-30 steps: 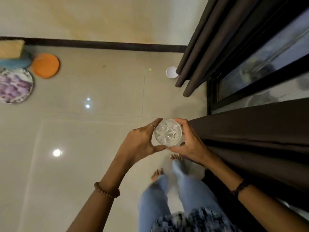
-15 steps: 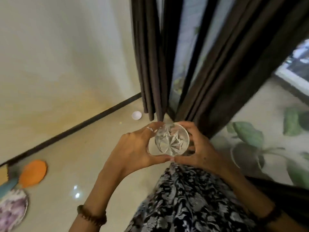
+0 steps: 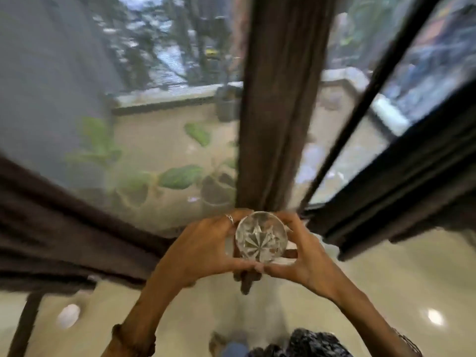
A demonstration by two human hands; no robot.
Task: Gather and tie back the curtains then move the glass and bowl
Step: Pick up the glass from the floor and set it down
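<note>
While it is viewed from above, the cut-pattern glass [image 3: 261, 237] is gripped between both hands: the left hand [image 3: 203, 249] is curled round its left side, a ring [image 3: 229, 218] seen on one finger, and the right hand [image 3: 305, 256] is wrapped round its right side, thumbs meeting beneath. Just beyond the glass a gathered brown curtain [image 3: 280, 104] hangs before the window [image 3: 154, 73]. A white bowl [image 3: 68, 315] is seen on the floor [image 3: 386, 292], well apart, at lower left.
</note>
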